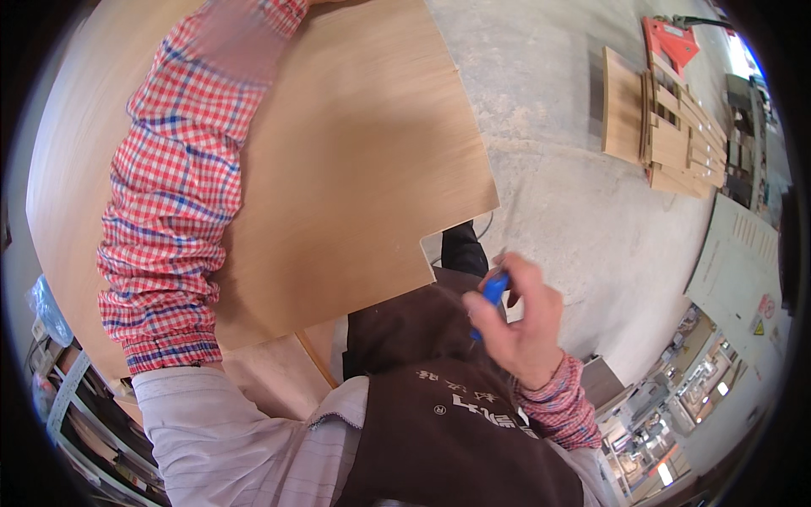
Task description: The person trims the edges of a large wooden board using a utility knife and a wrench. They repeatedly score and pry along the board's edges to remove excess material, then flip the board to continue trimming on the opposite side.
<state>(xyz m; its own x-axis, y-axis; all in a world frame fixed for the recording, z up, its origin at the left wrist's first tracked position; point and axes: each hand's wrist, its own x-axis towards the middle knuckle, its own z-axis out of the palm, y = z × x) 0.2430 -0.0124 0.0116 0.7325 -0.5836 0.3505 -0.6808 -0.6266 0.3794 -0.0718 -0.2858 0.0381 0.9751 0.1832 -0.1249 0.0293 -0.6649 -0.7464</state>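
A large wood-grain board [374,171] lies before me, with a rectangular notch cut into its near right corner. My left arm, in a red checked sleeve cover, reaches across it to the far side. Only a sliver of my left hand [324,1] shows at the top rim, so its grip is hidden. Beside the notch and off the board, my right hand [529,323] holds a small blue-handled tool [493,293] between thumb and fingers. Motion blur keeps its exact kind unclear.
Wooden boards [671,127] are stacked on the concrete floor [557,190] at right, by a red pallet jack [673,43]. A grey-green machine cabinet [728,266] stands at far right. Metal shelving [66,396] and a blue plastic bag [49,310] are at lower left.
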